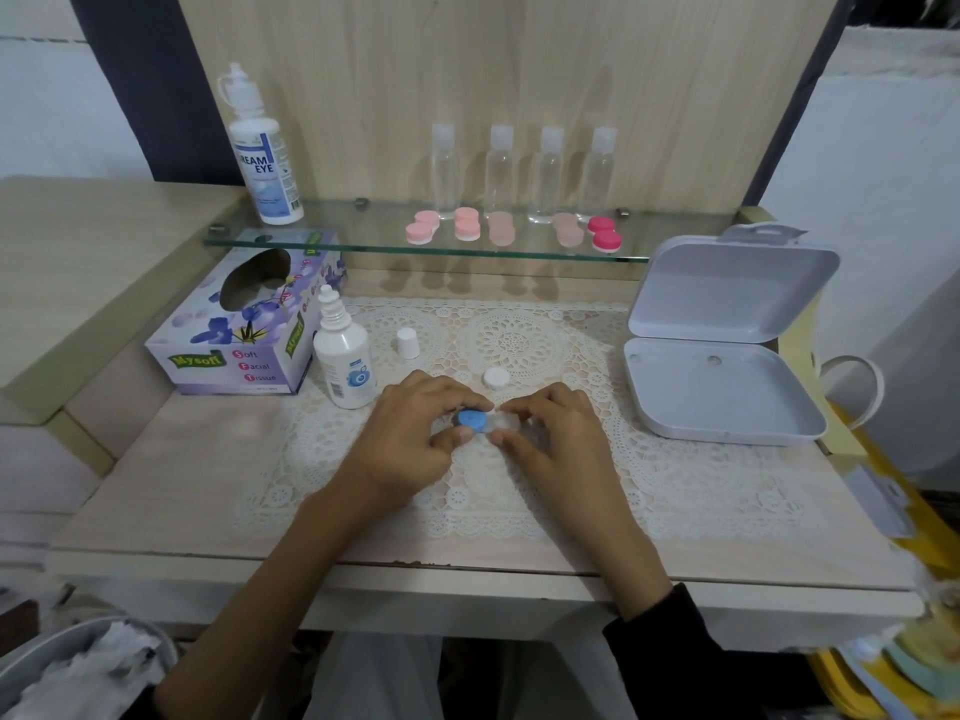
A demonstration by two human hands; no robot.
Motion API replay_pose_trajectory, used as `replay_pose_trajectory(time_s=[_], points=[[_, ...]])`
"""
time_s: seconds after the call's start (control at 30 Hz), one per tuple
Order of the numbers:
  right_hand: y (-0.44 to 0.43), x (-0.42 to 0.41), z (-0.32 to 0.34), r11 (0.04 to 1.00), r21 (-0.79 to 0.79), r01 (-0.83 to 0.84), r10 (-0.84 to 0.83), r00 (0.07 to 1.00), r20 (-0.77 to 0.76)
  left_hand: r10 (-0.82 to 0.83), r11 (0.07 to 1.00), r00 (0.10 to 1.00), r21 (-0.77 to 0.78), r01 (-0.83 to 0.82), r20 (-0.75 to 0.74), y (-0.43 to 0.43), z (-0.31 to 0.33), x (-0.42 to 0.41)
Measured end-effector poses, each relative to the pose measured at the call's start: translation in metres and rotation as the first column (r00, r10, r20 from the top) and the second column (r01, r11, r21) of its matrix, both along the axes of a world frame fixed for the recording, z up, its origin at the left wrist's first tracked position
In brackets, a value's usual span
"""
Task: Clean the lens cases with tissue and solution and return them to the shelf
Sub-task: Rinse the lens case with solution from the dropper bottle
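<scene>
A lens case with a blue cap (470, 420) lies on the lace mat (675, 475) between my hands. My left hand (415, 433) pinches the blue cap with thumb and fingers. My right hand (550, 433) holds the clear uncapped end (506, 421) of the same case. A loose white cap (496, 378) lies just behind the hands. The small solution bottle (344, 356) stands uncapped left of my left hand, with its cap (408, 343) standing beside it. The tissue box (244, 324) sits further left.
The glass shelf (363, 241) holds several pink lens cases (467, 224), a big solution bottle (265, 163) and several clear bottles (501, 168). An open grey box (722, 392) lies at the right. A bin with used tissue (88, 672) is at the lower left.
</scene>
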State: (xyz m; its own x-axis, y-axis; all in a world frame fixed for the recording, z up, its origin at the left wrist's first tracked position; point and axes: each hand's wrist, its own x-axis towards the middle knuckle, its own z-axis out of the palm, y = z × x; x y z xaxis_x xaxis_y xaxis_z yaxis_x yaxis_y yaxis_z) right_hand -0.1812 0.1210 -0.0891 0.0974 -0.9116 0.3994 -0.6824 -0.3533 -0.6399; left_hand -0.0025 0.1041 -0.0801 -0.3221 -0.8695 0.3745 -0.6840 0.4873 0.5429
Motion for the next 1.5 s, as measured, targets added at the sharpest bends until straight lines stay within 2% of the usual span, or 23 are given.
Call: replay_pose_trajectory(time_s=[0.3,0.77,1.1,1.2,1.4,1.5], points=[[-0.001,0.0,0.001,1.0,-0.017,-0.001,0.001,1.0,-0.004,0.119,0.993,0.992,0.017,-0.119,-0.042,0.002,0.004,0.0],[-0.002,-0.001,0.001,1.0,-0.003,-0.008,0.008,1.0,0.024,0.12,0.993,0.988,0.018,-0.119,-0.096,0.001,0.001,-0.003],[-0.019,-0.01,0.012,0.987,0.145,-0.075,0.055,0.989,0.137,0.135,0.991,0.977,0.041,-0.13,-0.163,0.003,0.0,-0.004],[-0.037,-0.013,0.018,0.984,0.165,-0.068,0.063,0.997,0.032,0.131,0.991,0.974,0.047,-0.125,-0.182,0.003,0.0,-0.004],[-0.059,-0.006,0.021,0.991,0.097,-0.095,0.115,0.964,-0.239,0.132,0.991,0.972,0.054,-0.124,-0.196,0.003,-0.001,-0.003],[-0.058,-0.004,0.019,0.994,0.064,-0.094,0.108,0.954,-0.281,0.129,0.991,0.972,0.053,-0.121,-0.196,0.003,-0.001,-0.002]])
